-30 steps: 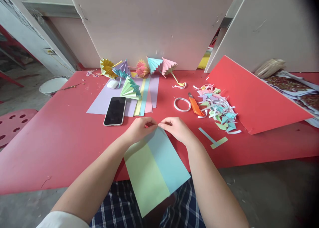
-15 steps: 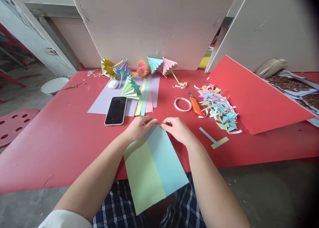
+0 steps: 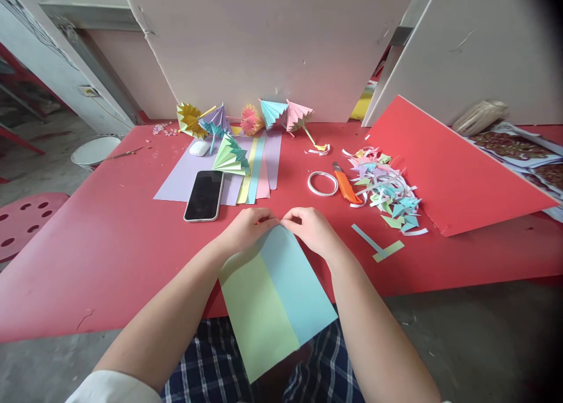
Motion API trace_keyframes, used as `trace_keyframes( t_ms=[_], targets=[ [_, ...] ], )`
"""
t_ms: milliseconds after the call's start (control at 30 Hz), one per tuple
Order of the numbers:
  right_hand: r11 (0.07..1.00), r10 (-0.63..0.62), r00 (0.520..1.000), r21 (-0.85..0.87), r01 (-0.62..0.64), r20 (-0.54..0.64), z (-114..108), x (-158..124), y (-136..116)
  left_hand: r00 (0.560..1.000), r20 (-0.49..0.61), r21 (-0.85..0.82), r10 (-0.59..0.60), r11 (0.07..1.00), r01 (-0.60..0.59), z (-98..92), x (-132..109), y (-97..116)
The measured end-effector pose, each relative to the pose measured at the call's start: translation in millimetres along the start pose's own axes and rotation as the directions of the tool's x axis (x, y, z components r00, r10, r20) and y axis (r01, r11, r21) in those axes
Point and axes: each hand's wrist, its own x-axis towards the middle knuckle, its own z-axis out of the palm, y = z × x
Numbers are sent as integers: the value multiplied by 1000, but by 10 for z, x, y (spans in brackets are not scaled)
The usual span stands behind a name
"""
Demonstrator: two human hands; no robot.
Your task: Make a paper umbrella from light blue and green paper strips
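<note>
Green/blue paper point(image 3: 277, 300) overhanging red tbl point(image 3: 132, 262), pale wall point(image 3: 272, 45), gray flr point(image 3: 461, 332)

red table point(image 3: 145, 262) | purple paper point(image 3: 178, 185) | white tape roll point(image 3: 323, 194) | orange cutter point(image 3: 346, 186) | heaped scraps point(image 3: 389, 189) | two strips point(image 3: 367, 239)

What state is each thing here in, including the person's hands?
Left hand: fingertips pinched at the paper's top
Right hand: fingertips pinched there too
Green-and-blue paper: spread out, lower end past the table edge
Phone: face up, screen dark
White ring: lying flat
Orange cutter: lying down, blade too small to judge
Green paper umbrella: pleats fanned out
Paper scraps: loosely heaped
</note>
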Motion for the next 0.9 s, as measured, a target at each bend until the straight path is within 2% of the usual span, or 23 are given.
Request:
trace_keyframes(
  t_ms=[200, 500, 733, 800, 900],
  targets=[
    [999, 14, 999, -31, -15, -30, 9, -9, -26, 998, -18, 32, 59, 998, -58, 4, 2, 4],
    [988, -9, 998, -155, -1, -59, 42, -1, -15, 998, -31, 91, 56, 994, -53, 18, 23, -23],
    [889, -20, 1000, -458, 29, 24, 22, 27, -41, 998, -38, 223, 52, 974, -43, 56, 31, -5],
    [869, -13, 997, -492, 47, 73, -5, 70, -55, 999, -5, 296, 31, 955, -28, 23, 49, 46],
    [867, 9, 988, -494, 68, 152, -55, 139, -77, 994, 104, 388, -25, 921, -17, -85, 97, 142]
  ],
)
